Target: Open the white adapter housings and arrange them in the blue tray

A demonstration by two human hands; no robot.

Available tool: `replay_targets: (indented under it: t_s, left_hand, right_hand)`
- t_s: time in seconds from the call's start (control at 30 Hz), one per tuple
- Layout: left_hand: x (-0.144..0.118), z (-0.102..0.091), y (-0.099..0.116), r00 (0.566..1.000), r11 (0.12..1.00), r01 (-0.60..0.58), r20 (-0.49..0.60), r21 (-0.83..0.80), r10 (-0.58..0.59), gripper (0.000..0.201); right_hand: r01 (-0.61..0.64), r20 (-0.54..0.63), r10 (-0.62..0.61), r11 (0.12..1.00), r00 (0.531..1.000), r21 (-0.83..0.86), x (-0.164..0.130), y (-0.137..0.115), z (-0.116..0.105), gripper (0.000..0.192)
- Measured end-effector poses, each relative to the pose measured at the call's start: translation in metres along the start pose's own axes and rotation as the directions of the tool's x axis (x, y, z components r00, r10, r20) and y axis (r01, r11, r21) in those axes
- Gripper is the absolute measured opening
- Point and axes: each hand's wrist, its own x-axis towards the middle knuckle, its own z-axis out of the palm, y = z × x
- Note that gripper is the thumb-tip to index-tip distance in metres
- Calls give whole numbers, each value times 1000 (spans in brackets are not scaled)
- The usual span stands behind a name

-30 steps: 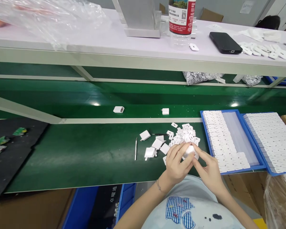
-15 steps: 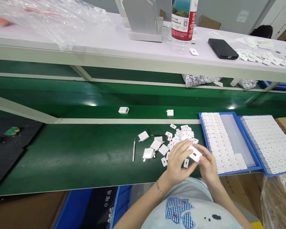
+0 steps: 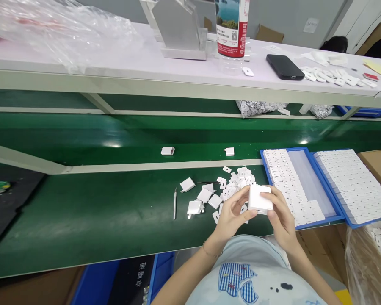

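Both hands grip white charger (image 3: pixel 259 199): left hand (image 3: pixel 231 214) at left edge, right hand (image 3: pixel 281 214) beneath.

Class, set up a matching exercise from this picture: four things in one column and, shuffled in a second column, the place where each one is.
Things:
1. white charger block
2. black phone
3. thin metal tool
4. bottle with red label

Places:
A. on the green belt, left of the loose white parts
B. between both hands
C. on the upper shelf, beside the grey metal stand
D. on the upper shelf, right of the bottle

Pairs: 1-B, 2-D, 3-A, 4-C
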Motion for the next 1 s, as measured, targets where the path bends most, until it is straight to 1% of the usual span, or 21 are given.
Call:
replay_targets:
  t_s: [0.17, 0.23, 0.33, 0.37, 0.4, 0.43, 0.47, 0.5, 0.57, 0.6, 0.63, 0.67, 0.7, 0.73, 0.77, 0.8, 0.83, 0.87, 0.9, 0.97, 1.0]
  left_hand:
    - [0, 13, 2, 1000, 999, -26, -4, 25, 26, 66]
    - [1, 17, 0, 999, 999, -35, -19, 27, 35, 64]
    - [4, 18, -7, 999, 999, -33, -40, 34, 34, 64]
    - [6, 16, -10, 999, 999, -29, -45, 46, 31, 64]
    - [8, 13, -14, 998, 998, -22, -50, 66, 26, 65]
    - [9, 10, -17, 999, 995, -14, -51, 97, 19, 65]
    - [12, 6, -21, 999, 990, -4, -42, 143, 10, 65]
    - [14, 3, -24, 1000, 978, 1, -22, 207, 3, 64]
    - [18, -1, -29, 998, 929, -20, 70, 371, -6, 61]
    - [20, -2, -32, 989, 890, -46, 149, 453, -25, 60]
    - [22, -1, -34, 968, 847, -77, 242, 525, -62, 59]
    - [26, -1, -37, 935, 804, -106, 334, 586, -120, 60]
    - [32, -1, -40, 890, 760, -130, 412, 637, -194, 66]
    - [40, -2, -44, 848, 710, -147, 458, 688, -268, 74]
    - [52, -4, -50, 825, 639, -159, 457, 752, -333, 80]
    - [68, -9, -56, 828, 545, -162, 414, 822, -378, 80]
    - [87, -15, -64, 851, 441, -151, 344, 885, -398, 77]
    - [110, -23, -73, 890, 302, -122, 239, 945, -388, 65]
    - [134, -32, -82, 916, 223, -80, 160, 972, -367, 54]
    - [186, -51, -99, 943, 129, -18, 60, 991, -328, 46]
    - [211, -60, -107, 951, 86, 6, 21, 996, -310, 45]
  right_hand:
    - [127, -92, -134, 989, 987, -75, 2, -2, 8, 27]
    - [130, -127, -135, 990, 983, -48, 4, -4, 9, 24]
    - [102, -158, -95, 994, 983, 32, 10, -4, 6, 24]
    - [70, -137, -59, 995, 989, 72, 12, -2, 2, 23]
    - [13, -88, -3, 992, 996, 122, 14, 2, -2, 22]
    - [-63, -21, 67, 982, 998, 180, 15, 8, -8, 20]
    - [-158, 58, 149, 957, 987, 242, 15, 15, -14, 20]
    - [-260, 137, 229, 917, 964, 303, 13, 24, -21, 26]
    - [-439, 266, 358, 815, 895, 378, 6, 43, -35, 49]
    - [-504, 308, 408, 778, 859, 376, 0, 53, -42, 61]
    - [-552, 335, 450, 758, 828, 347, -6, 62, -50, 71]
    - [-586, 345, 486, 752, 803, 303, -12, 70, -58, 78]
    - [-603, 335, 516, 756, 788, 254, -18, 79, -68, 82]
    - [-611, 308, 542, 764, 782, 207, -23, 87, -81, 82]
    - [-614, 268, 564, 772, 781, 165, -26, 95, -96, 77]
    - [-616, 220, 584, 778, 782, 126, -27, 105, -115, 68]
    - [-618, 164, 601, 782, 782, 83, -26, 116, -136, 56]
    - [-618, 99, 613, 786, 784, 29, -23, 129, -158, 44]
    - [-617, 26, 618, 786, 786, -31, -18, 143, -180, 36]
    - [-622, -99, 614, 767, 783, -158, -7, 174, -218, 32]
    - [-625, -132, 612, 749, 779, -218, -2, 190, -232, 33]
